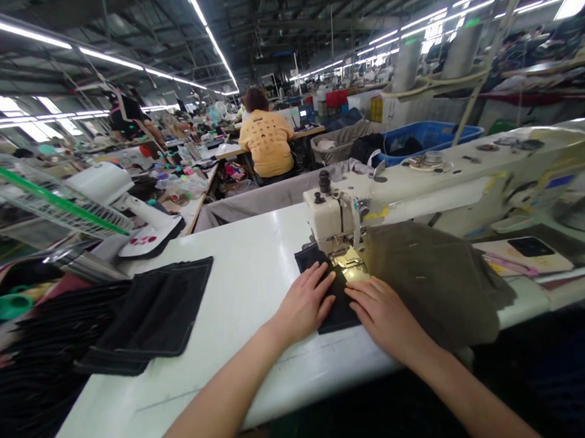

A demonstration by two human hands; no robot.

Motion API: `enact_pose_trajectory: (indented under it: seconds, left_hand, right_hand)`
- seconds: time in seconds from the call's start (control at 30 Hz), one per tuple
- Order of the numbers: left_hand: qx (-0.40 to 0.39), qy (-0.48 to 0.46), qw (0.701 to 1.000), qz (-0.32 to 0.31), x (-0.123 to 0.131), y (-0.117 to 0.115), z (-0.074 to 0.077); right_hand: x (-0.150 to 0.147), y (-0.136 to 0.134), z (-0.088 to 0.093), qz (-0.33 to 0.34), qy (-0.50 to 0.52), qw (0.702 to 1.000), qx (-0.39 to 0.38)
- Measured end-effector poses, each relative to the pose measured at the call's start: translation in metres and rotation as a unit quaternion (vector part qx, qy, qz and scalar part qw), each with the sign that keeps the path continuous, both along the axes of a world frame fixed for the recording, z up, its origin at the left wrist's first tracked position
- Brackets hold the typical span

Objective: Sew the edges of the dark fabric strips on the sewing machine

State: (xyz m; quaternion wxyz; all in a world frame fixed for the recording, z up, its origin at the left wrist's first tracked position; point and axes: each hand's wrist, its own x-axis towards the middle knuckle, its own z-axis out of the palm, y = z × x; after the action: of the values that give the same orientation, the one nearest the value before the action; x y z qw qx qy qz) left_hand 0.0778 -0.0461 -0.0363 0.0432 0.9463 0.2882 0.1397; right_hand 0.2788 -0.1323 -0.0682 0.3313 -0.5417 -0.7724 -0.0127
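Observation:
A black fabric piece (337,317) lies flat on the white sewing table, its far end at the needle area of the sewing machine (328,215). My left hand (305,301) rests on this fabric with its fingers stretched out flat. On the fabric's right edge lies my right hand (383,309), fingers extended close to the lit metal plate (352,265) under the machine head. A large olive-grey cloth (427,283) spreads out to the right of my right hand. Part of the black fabric is hidden under my hands.
Stitched black panels (163,315) lie on the table's left, beside a thick black stack (37,370). A white fan (136,210) stands behind them. At right are a phone (530,256) and pink scissors (511,264). A person in yellow (266,144) sits ahead, near a blue bin (429,136).

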Motion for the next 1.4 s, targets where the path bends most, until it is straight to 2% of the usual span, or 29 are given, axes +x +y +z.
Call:
enact_pose_trajectory:
  seconds: [0.1,0.3,0.43,0.53,0.63,0.83,0.97,1.17,1.33,1.4]
  left_hand:
    - [-0.013,0.029,0.999,-0.009,-0.004,-0.015,0.006]
    - [-0.029,0.063,0.997,-0.035,-0.015,-0.067,0.02]
    - [-0.04,0.069,0.996,-0.042,-0.016,-0.079,0.023]
    - [-0.038,0.061,0.997,-0.04,-0.012,-0.075,0.025]
    - [-0.018,0.044,0.999,-0.02,-0.005,-0.061,0.024]
    - [0.01,0.036,0.999,0.015,0.009,-0.02,0.011]
    - [0.02,0.043,0.999,0.022,0.014,-0.005,0.006]
    - [0.027,0.033,0.999,0.014,0.016,0.003,0.009]
    - [0.018,0.05,0.998,0.04,0.016,-0.004,0.013]
    - [0.021,0.047,0.998,0.031,0.015,-0.008,0.013]
  right_hand:
    - [0.002,-0.001,-0.001,0.0,0.027,1.0,0.001]
    - [0.007,-0.006,-0.002,-0.022,0.073,0.997,0.017]
    - [0.006,-0.006,0.0,-0.026,0.082,0.996,0.01]
    - [0.007,-0.005,0.001,-0.022,0.082,0.996,0.014]
    - [0.007,-0.006,0.002,-0.013,0.077,0.997,0.017]
    - [0.004,-0.004,0.008,0.043,0.02,0.998,-0.027]
    - [0.002,0.004,0.012,0.043,-0.01,0.998,-0.049]
    - [0.001,0.014,0.014,0.034,-0.006,0.998,-0.048]
    - [0.0,0.012,0.016,0.03,-0.004,0.999,-0.041]
    - [0.0,0.009,0.016,0.034,-0.005,0.998,-0.044]
